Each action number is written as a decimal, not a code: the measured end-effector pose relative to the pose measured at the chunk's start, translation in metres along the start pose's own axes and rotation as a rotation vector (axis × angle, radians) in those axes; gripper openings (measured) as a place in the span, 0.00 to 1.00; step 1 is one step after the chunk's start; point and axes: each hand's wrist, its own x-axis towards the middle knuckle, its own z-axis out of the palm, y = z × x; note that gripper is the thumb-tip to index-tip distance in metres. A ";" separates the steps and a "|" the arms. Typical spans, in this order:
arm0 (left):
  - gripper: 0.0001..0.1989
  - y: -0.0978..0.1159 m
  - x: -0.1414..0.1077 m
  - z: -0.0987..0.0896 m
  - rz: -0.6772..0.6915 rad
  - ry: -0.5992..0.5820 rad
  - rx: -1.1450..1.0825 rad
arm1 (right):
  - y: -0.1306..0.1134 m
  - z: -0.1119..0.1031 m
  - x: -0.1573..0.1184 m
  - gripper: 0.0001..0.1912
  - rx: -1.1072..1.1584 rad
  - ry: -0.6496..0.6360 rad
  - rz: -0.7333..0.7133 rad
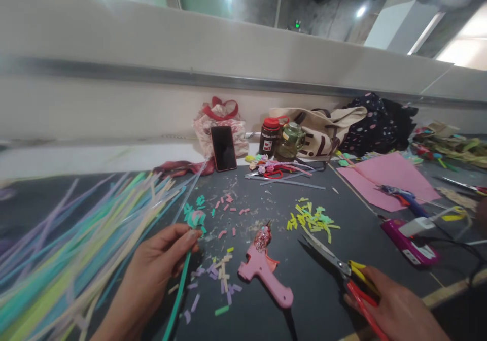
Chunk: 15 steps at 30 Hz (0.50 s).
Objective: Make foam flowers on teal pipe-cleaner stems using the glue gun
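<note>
So the green paper strip is the thing being worked here: it's pinched near its top end in the left hand, thumb and fingers closed on it, with the rest trailing down toward the bottom edge of the view. The tip up by the fingertips looks like it's got a little teal rolled or fringed bit on it, but it's blurry so I can't swear it's attached rather than just lying behind. The right hand is wrapped around the red and yellow handles of the scissors, blades resting low over the table and only slightly parted, pointing toward the strip. My read: this is the snip-the-strip stage, and the next move would need the blades brought across to the strip and lined up square. Between the hands lies a pink glue gun, untouched. Around it are cut scraps, pink bits, yellow-green bits, lilac bits. A big fan of pastel strips sits to the left, and a phone leans at the back.
</note>
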 end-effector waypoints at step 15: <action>0.16 0.000 0.001 0.001 0.047 0.013 -0.006 | -0.008 -0.007 0.019 0.19 -0.162 0.045 -0.082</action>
